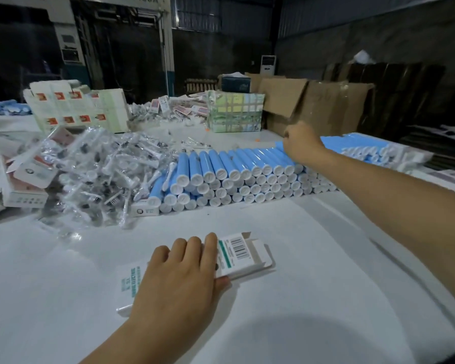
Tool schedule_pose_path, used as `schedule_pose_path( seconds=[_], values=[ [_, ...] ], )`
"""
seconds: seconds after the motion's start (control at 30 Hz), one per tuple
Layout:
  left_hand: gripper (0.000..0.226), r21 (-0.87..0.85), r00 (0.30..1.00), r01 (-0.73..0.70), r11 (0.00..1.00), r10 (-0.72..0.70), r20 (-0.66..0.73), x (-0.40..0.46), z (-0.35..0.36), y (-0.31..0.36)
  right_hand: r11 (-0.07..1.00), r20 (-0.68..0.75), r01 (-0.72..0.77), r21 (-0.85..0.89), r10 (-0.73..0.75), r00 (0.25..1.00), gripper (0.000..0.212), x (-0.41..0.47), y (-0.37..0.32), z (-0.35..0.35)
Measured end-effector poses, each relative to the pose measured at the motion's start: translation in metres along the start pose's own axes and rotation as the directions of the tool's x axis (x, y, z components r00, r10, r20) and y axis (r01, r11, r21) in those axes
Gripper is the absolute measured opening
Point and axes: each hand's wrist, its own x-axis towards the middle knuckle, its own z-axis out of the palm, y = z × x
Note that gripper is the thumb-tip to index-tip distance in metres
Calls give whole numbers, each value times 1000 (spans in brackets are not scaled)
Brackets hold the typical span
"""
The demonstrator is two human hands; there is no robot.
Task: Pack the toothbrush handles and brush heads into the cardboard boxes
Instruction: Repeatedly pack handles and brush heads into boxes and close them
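Observation:
A small white cardboard box (pixel 237 254) with a barcode and green print lies flat on the white table (pixel 313 258), its end flap open to the right. My left hand (pixel 187 269) rests on top of it, thumb against its near side. A long stack of blue toothbrush handles (pixel 237 172) with white caps lies across the table's middle. My right hand (pixel 300 141) reaches over the stack's far top row and its curled fingers touch a blue handle there. A heap of brush heads in clear wrappers (pixel 97 174) lies to the left.
Printed cartons (pixel 26 179) lie at the left edge, with stacked flat box blanks (pixel 79 109) behind. A taped box (pixel 234 111) and brown cartons (pixel 313 106) stand at the back. More blue handles (pixel 365 148) lie at the right.

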Motion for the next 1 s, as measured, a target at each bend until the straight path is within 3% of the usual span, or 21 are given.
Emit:
schedule_pose_path(
  seconds=[0.07,0.13,0.37,0.5,0.6,0.67,0.77,0.87,1.0],
  values=[
    [67,2,1000,8,1000,-8,11,1,2,0,973,108,-23,-228,49,993,14,17,1,6],
    [67,8,999,10,1000,-11,31,2,2,0,939,207,7,-343,68,976,17,24,-4,14],
    [65,1,997,-7,1000,7,72,4,-1,-1,900,315,-46,-434,200,928,11,32,-16,8],
    [66,-7,995,2,1000,-1,104,4,-3,0,949,325,-66,-309,170,930,18,23,-23,-1],
    [67,-9,989,24,1000,-22,146,4,-5,-2,975,215,-194,107,167,962,28,10,-26,-10],
    [67,3,987,39,999,-39,159,5,-8,-4,822,220,-274,500,186,958,71,-12,-28,-22],
    [68,0,985,68,998,-67,157,5,-12,-8,453,251,-301,839,169,953,88,-70,-30,-28],
    [78,-21,974,134,991,-128,186,4,-17,-8,191,240,-271,943,169,956,91,-139,-30,-18],
    [82,3,967,191,982,-189,172,4,-16,-9,-4,244,-247,969,189,951,79,-194,-35,-8]
  ],
)
